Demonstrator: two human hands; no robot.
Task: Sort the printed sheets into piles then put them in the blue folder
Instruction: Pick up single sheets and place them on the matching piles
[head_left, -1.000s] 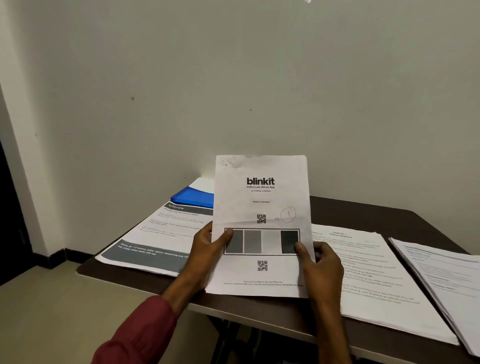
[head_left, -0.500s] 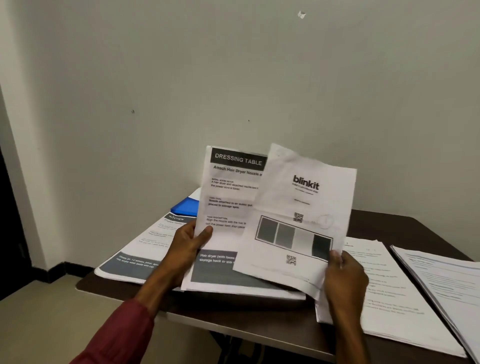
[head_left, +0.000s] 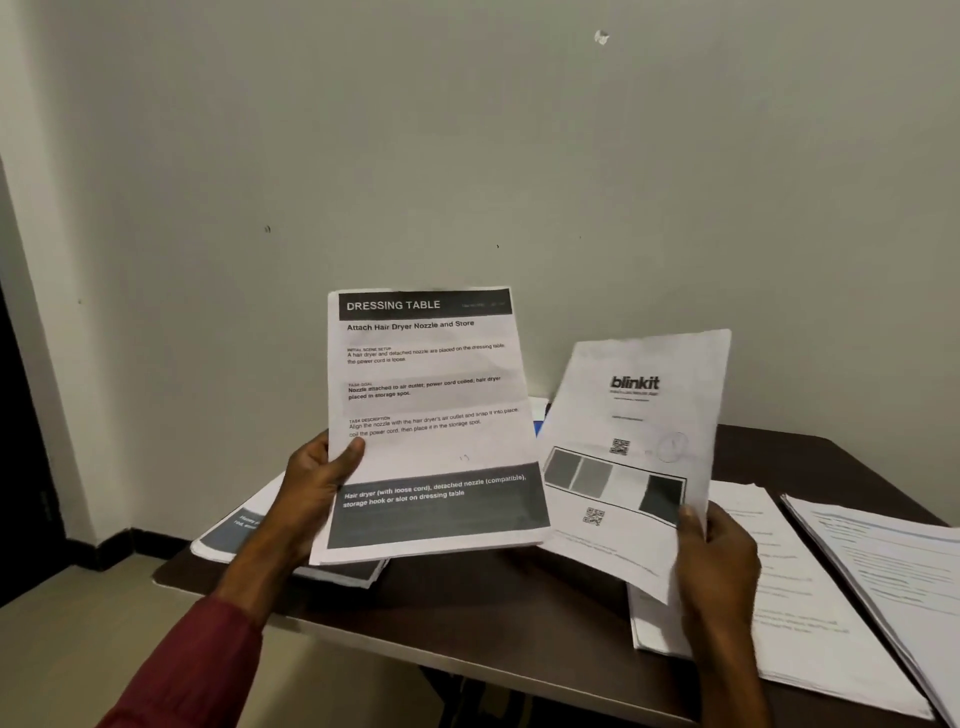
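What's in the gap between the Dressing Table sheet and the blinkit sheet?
Head view: a sliver of the blue folder, a white paper edge above it.

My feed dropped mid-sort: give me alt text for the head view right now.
The left hand holds up a DRESSING TABLE sheet while the right hand holds a blinkit sheet beside it, above a dark table bearing paper piles.

Dark table (head_left: 519, 603) bears left pile (head_left: 228, 540), two right piles (head_left: 810, 613) (blue folder (head_left: 539, 428) behind).
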